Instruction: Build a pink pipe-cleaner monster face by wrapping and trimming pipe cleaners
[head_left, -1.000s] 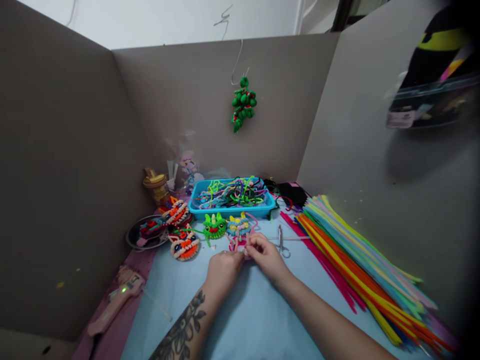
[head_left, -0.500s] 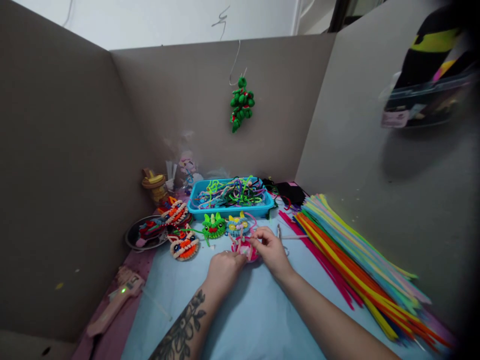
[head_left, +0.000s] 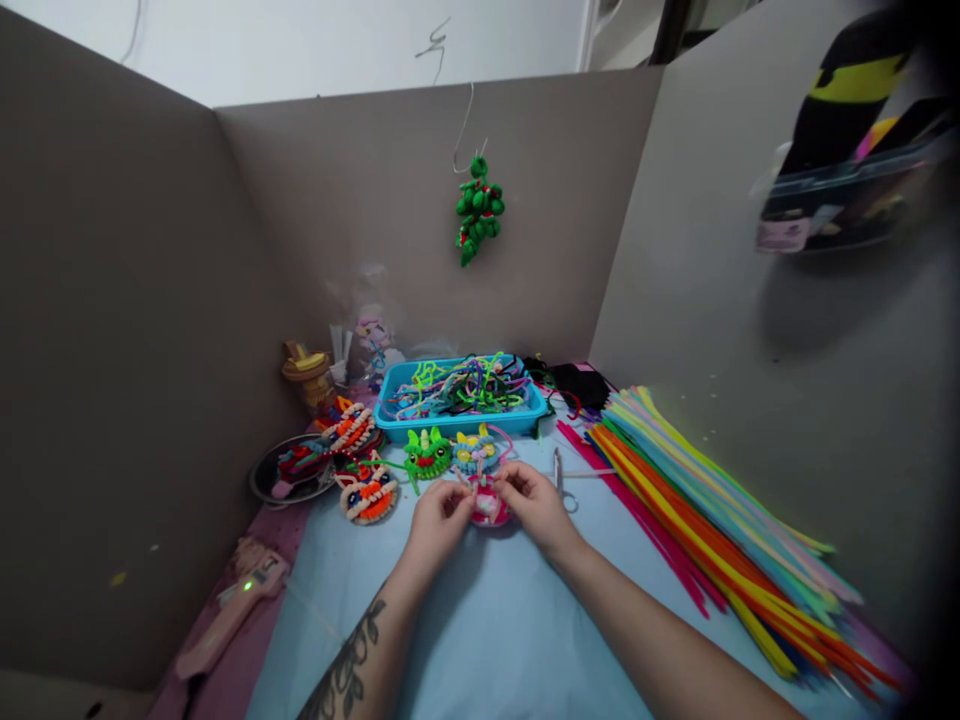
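Note:
Between my hands is a small pink pipe-cleaner figure (head_left: 491, 506) with a pale middle, resting on the blue mat. My left hand (head_left: 444, 515) pinches its left upper edge with thumb and forefinger. From the other side my right hand (head_left: 534, 500) pinches its right upper edge. The fingertips hide parts of the rim. Just behind it sit a blue and yellow pipe-cleaner animal head (head_left: 475, 455) and a green one (head_left: 427, 456). An orange and cream head (head_left: 369, 492) lies farther left. Scissors (head_left: 559, 478) lie right of my right hand.
A blue tray (head_left: 465, 424) of pipe-cleaner scraps stands at the back. Bundled pipe cleaners (head_left: 712, 520) cover the right side. At left are a metal bowl (head_left: 262, 485) and a pink glue gun (head_left: 232, 615). A green ornament (head_left: 480, 212) hangs on the grey back panel.
My left hand has shifted from the figure's lower front up to its left upper edge. My right hand has lowered slightly and stays at the right edge. The view has shifted slightly.

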